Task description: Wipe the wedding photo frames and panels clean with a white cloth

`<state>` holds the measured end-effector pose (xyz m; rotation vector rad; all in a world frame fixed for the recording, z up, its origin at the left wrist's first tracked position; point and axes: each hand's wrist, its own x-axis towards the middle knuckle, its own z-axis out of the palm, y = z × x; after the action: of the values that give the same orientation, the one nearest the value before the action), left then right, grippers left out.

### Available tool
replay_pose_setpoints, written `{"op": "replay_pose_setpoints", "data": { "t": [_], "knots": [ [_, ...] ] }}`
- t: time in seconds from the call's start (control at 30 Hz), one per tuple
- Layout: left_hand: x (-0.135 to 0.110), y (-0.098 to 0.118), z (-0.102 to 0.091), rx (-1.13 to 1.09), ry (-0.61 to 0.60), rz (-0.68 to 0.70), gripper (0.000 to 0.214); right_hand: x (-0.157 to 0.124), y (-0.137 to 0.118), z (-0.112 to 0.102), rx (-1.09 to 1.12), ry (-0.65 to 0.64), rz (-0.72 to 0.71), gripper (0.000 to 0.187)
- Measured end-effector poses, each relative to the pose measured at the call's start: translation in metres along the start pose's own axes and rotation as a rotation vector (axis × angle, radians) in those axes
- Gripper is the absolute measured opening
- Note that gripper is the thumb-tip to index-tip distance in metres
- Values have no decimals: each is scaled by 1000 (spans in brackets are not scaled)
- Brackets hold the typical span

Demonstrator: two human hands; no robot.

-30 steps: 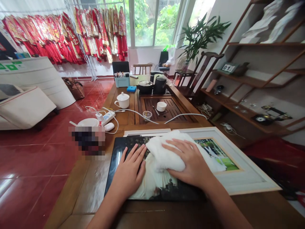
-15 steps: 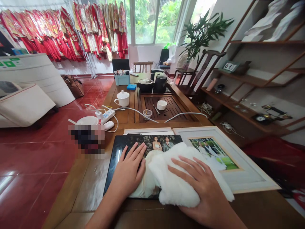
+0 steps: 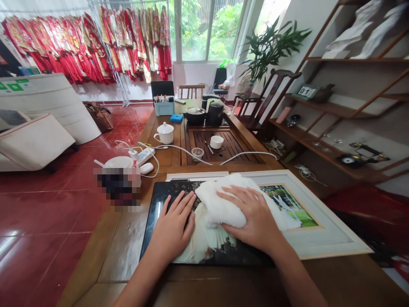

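Note:
A dark, glossy photo panel [image 3: 204, 251] lies flat on the wooden table in front of me. My left hand [image 3: 174, 224] rests on its left part with the fingers stretched out. Bunched under my right hand [image 3: 252, 215] is a fluffy white towel [image 3: 220, 202], pressed on the upper right of the panel and covering much of the picture. The fingers of that hand curve over the cloth. A framed photo [image 3: 332, 238] with a pale border lies to the right, partly beneath the towel.
Beyond the panel, a white cable [image 3: 182, 148] crosses the table by a power strip [image 3: 145, 155]. A lidded white cup [image 3: 165, 133], a small white bowl [image 3: 217, 141] on the slatted tea tray [image 3: 236, 155] and a black kettle [image 3: 215, 111] stand farther back. Wooden shelves [image 3: 335, 108] are at right.
My right hand has moved the towel away from me and slightly left, baring the panel's lower right and covering the pictured people's upper bodies. My left hand has stayed in place.

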<state>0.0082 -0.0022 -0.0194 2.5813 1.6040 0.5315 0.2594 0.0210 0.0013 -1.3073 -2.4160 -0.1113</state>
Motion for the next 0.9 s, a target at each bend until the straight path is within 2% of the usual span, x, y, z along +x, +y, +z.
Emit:
{"op": "replay_pose_setpoints", "data": {
  "t": [0.2, 0.3, 0.4, 0.57, 0.67, 0.77, 0.9],
  "knots": [
    [0, 1, -1, 1, -16, -5, 50, -42, -17, -10, -8, -47, -52, 72],
    [0, 0, -2, 1, -25, -1, 50, -53, -19, -13, -9, -55, -76, 73],
    [0, 0, -1, -8, -17, 3, 50, -44, -14, -11, -4, -48, -71, 73],
    [0, 0, -1, -19, -32, 2, 50, -5, 3, -2, 8, -15, -34, 66],
    [0, 0, -1, -11, -32, 0, 50, 10, 8, 2, 17, 6, -20, 64],
    [0, 0, -1, -6, -3, 7, 51, 6, 7, 3, 15, 20, -12, 65],
    [1, -1, -1, -4, -3, 15, 50, -20, -3, -2, 4, 15, -20, 68]
  ]
}}
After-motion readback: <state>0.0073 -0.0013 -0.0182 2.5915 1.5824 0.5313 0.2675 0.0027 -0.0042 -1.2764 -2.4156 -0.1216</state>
